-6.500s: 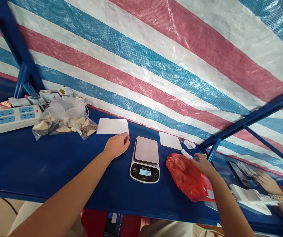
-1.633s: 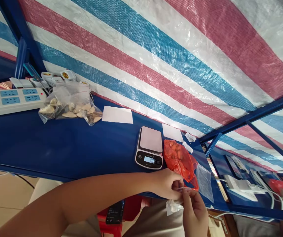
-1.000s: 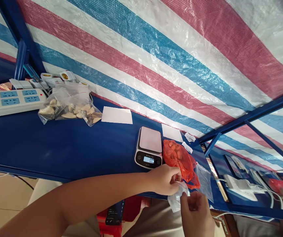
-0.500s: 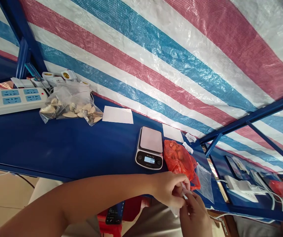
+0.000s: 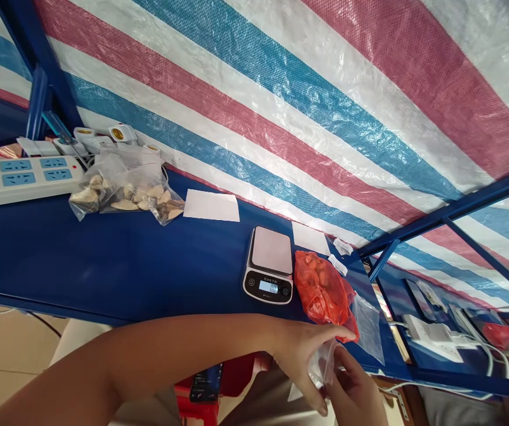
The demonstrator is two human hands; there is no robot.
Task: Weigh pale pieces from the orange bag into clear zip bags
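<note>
Left hand: spread against clear plastic bag, grip uncertain. Right hand: grasping its right side. Visible length: slanting far right to near left.

Clear bag, below right of scale: partly hidden by left hand and right hand (latter cropped at bottom). Power strip, left of scale: end cut off.

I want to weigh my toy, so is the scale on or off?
The scale is on: its screen glows, showing 0.0.
</note>
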